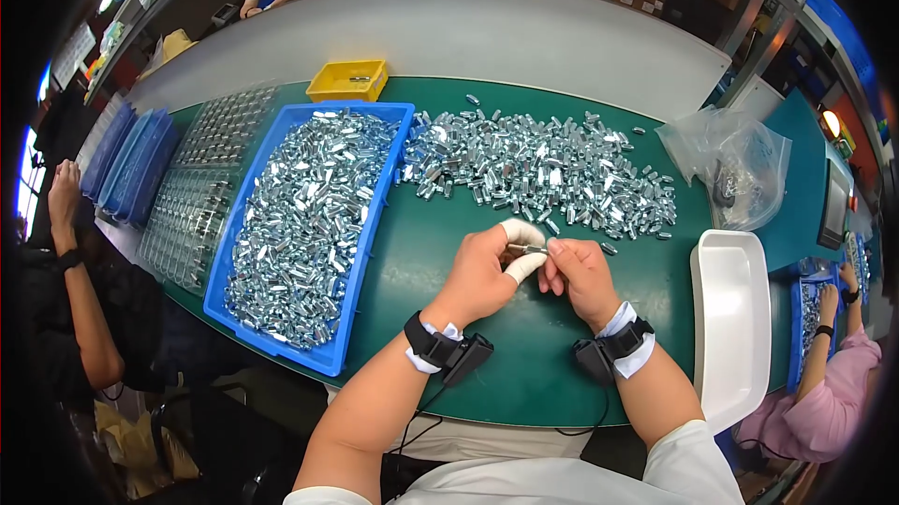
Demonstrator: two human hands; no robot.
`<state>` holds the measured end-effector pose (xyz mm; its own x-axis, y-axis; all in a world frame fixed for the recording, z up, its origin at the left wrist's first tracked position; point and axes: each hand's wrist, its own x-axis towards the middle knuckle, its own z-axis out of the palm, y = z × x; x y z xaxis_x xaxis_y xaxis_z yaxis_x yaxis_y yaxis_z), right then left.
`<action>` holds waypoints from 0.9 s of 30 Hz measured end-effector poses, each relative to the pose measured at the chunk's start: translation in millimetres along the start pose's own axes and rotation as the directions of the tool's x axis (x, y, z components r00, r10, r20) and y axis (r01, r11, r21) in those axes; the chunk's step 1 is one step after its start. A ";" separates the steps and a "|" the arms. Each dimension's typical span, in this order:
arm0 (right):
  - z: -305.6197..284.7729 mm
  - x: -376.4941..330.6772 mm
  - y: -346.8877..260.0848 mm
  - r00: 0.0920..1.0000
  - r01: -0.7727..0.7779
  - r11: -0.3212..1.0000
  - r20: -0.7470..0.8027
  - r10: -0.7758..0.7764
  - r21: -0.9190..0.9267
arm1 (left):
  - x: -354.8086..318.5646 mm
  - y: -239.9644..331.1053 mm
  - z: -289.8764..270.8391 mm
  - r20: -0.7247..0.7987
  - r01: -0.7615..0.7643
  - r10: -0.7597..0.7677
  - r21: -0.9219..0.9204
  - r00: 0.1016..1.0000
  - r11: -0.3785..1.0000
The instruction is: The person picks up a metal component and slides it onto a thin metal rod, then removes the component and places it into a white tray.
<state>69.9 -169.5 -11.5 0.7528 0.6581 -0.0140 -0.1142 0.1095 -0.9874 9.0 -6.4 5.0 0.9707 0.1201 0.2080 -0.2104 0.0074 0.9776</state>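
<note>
My left hand (482, 271), with white covers on the thumb and forefinger, pinches a small slim metal part (529, 248). The fingertips of my right hand (581, 276) close on that part's other end, so the two hands meet over the green tabletop. Just beyond them spreads a loose pile of short, shiny silver metal pieces (534, 168). To the left, a blue tray (351, 304) is heaped with the same kind of pieces (309, 224). My fingers partly hide the held part, and its exact kind cannot be made out.
A white tray (731, 318) stands at the right edge, below a clear plastic bag (740, 163). Behind the blue tray is a yellow bin (346, 81); clear compartment trays (187, 224) lie farther left. A grey partition (524, 46) borders the back. Co-workers sit on several sides.
</note>
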 end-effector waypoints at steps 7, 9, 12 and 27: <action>11.2 -1.4 -2.7 0.997 0.040 0.996 -0.067 -0.045 -0.077 | 2.4 5.0 -4.7 -0.018 0.116 -0.115 0.141 0.993 0.983; 11.5 0.2 -3.2 0.995 0.053 0.994 -0.085 -0.062 -0.098 | 3.0 6.4 -4.7 -0.028 0.124 -0.121 0.157 0.992 0.980; 13.1 -3.7 -2.7 0.992 0.062 0.991 -0.103 -0.075 -0.122 | 2.2 8.0 -13.5 -0.112 0.202 -0.177 0.273 0.978 0.941; 4.2 1.8 2.2 0.979 0.073 0.996 -0.193 -0.064 0.042 | 26.0 -12.0 -58.0 -0.561 0.150 0.122 0.414 0.819 0.898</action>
<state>68.3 -165.0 -13.0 0.8694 0.4937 0.0189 -0.0861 0.1891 -0.9782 30.0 54.2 -3.2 0.7040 0.6564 0.2711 0.0048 -0.3861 0.9224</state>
